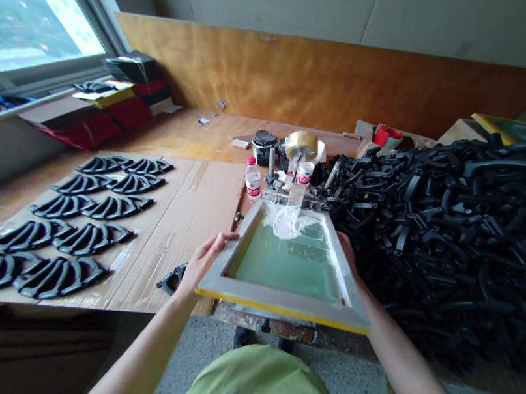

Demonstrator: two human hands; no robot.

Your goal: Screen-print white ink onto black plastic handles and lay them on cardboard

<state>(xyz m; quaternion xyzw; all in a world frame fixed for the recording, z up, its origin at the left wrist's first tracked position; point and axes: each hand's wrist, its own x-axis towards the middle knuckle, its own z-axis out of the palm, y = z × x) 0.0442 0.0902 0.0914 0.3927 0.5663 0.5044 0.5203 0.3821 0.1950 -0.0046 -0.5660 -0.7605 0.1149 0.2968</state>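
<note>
A screen printing frame [284,299] with a green mesh is tilted up in front of me. White ink [286,222] is smeared along the far part of its mesh. On the frame's left side my left hand [204,259] grips the rail, fingertips over the edge. My right hand [347,252] is at the right rail, closed around it as far as I can see; most of its fingers are hidden behind the frame. Close to my left wrist lies a black plastic part [172,277]. A clamp base [302,197] stands at the frame's far end.
Black curved parts [63,276] lie in rows on cardboard [193,200] to the left. A large heap of black parts [438,216] rises on the right. Behind the frame stand a red-capped bottle [253,181], a paper cup [304,173], a tape roll [302,145] and a dark tub [263,147].
</note>
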